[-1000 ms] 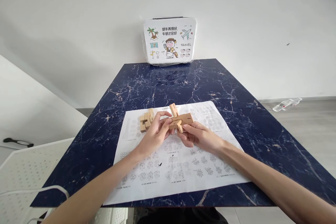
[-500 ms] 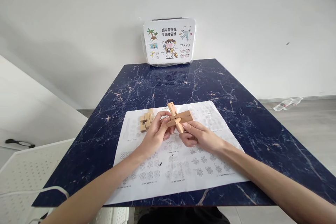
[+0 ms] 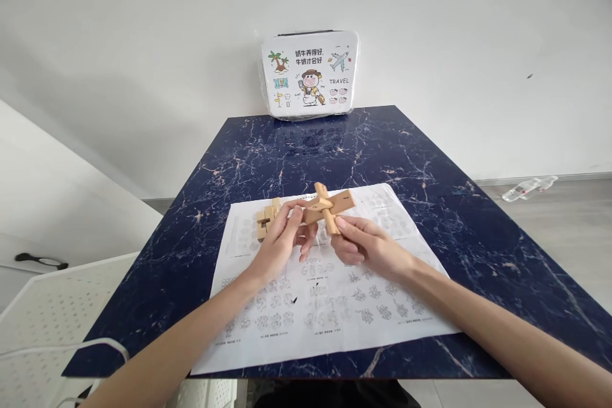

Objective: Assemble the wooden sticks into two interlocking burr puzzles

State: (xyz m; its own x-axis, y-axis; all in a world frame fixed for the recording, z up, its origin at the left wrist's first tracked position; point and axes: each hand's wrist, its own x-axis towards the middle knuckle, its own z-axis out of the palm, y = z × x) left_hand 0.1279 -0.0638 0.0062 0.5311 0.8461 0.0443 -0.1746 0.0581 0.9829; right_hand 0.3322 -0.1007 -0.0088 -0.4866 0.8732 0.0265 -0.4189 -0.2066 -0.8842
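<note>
A cross of interlocked wooden puzzle bars [image 3: 329,206] is held just above a white printed instruction sheet [image 3: 325,306]. My left hand [image 3: 282,243] pinches its left end with thumb and fingers. My right hand [image 3: 366,243] grips the lower bar from the right and below. Several loose wooden pieces [image 3: 266,217] lie together on the sheet, just left of my left hand.
The sheet lies on a dark blue marbled table [image 3: 430,166]. A white illustrated case [image 3: 310,74] leans against the wall at the table's far edge. A white perforated surface [image 3: 43,319] and cable are at lower left; a plastic bottle [image 3: 528,187] lies on the floor right.
The wooden cross has been lifted slightly and turned in my hands; its long bar now tilts up to the right. Both hands shifted a little with it.
</note>
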